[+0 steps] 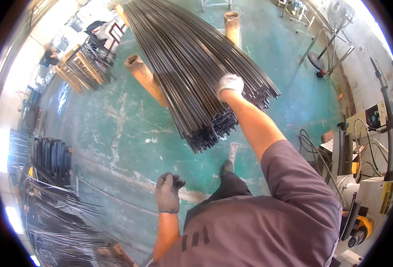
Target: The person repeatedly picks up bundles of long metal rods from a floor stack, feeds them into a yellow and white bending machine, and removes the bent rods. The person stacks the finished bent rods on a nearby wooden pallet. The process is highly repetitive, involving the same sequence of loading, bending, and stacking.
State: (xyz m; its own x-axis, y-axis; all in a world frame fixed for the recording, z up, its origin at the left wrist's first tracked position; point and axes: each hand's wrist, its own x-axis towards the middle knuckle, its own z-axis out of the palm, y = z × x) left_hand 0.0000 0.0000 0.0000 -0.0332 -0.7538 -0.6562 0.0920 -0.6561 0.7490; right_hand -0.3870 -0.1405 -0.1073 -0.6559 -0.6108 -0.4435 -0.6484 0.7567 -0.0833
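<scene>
Resting on the rod bundle (183, 66), R of left tube (144, 80), R hand (230, 84) has unclear grip; L hand (167, 191), nearside of tube, curls, nothing visible held. Rods could roll if pushed, b/c they look unbound.

Free to pass leftward from the grey-gloved left hand (167, 192) over the scuffed green floor (101, 142); blocked ahead by the long bundle of dark metal rods (185, 75) and the brown cylindrical post (146, 82); hemmed far left by thin black strips (52, 156).
</scene>
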